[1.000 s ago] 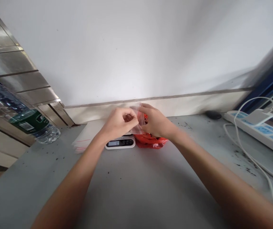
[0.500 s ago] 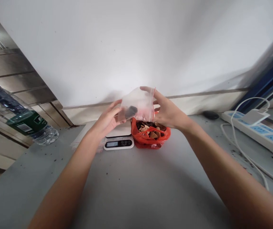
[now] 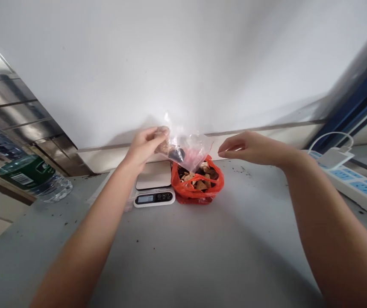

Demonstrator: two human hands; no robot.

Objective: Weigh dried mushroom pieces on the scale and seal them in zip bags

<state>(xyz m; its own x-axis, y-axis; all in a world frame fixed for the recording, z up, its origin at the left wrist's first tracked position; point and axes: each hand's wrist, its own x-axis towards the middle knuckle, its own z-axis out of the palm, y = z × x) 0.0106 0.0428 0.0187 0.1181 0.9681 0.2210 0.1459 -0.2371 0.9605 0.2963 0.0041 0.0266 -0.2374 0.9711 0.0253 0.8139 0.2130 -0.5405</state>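
Note:
My left hand (image 3: 148, 143) pinches a clear zip bag (image 3: 191, 143) by its left end and holds it raised over the scale and the red bag. Through the plastic I see a dark lump (image 3: 177, 154), with brownish pieces beside it near the fingers. My right hand (image 3: 244, 147) is apart from the bag, to its right, with fingers stretched leftward and a gap between thumb and fingers; nothing shows in it. Below is a red plastic bag (image 3: 196, 194), its mouth open on brown dried pieces (image 3: 202, 184). Left of it stands a white digital scale (image 3: 154, 175) with a lit display.
Flat clear bags (image 3: 98, 192) lie left of the scale, partly behind my left forearm. A large water bottle (image 3: 32, 175) with a green label stands at the left. A power strip (image 3: 359, 184) with a plugged-in white charger and cable lies at the right. The wall rises behind.
My right hand has let go of the zip bag and drawn away to the right. The bag now tilts down to the right from my left hand. A black object near the power strip is hidden.

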